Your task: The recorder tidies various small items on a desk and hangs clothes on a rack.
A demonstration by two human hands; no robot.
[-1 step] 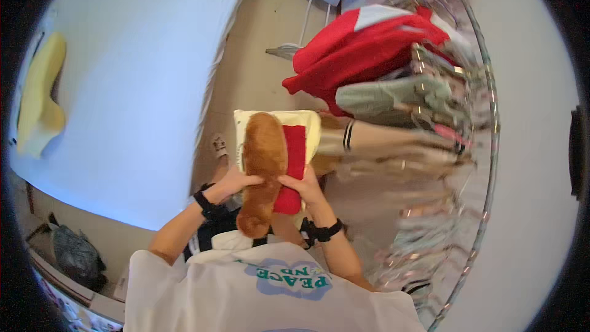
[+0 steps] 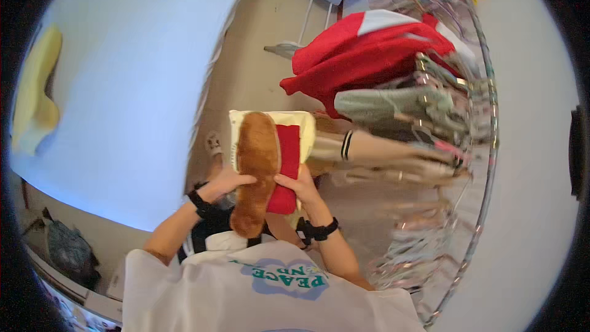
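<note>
In front of my body I hold a brown furry insole, its long axis running away from me. Under it lies a flat red piece that looks like cloth, and behind both is a cream pouch. My left hand is closed on the left edge of this stack, thumb lying on the insole. From the right, my right hand grips the stack, thumb tip at the insole's edge over the red piece. The fingers of both hands are mostly hidden underneath.
A bed with a white sheet fills the left, a yellow curved cushion on it. On the right, a metal clothes rack carries hangers and a red garment. A dark plastic bag sits lower left.
The insole, red piece and pouch have shifted slightly left in the picture, with both hands still on them. The view has turned a little.
</note>
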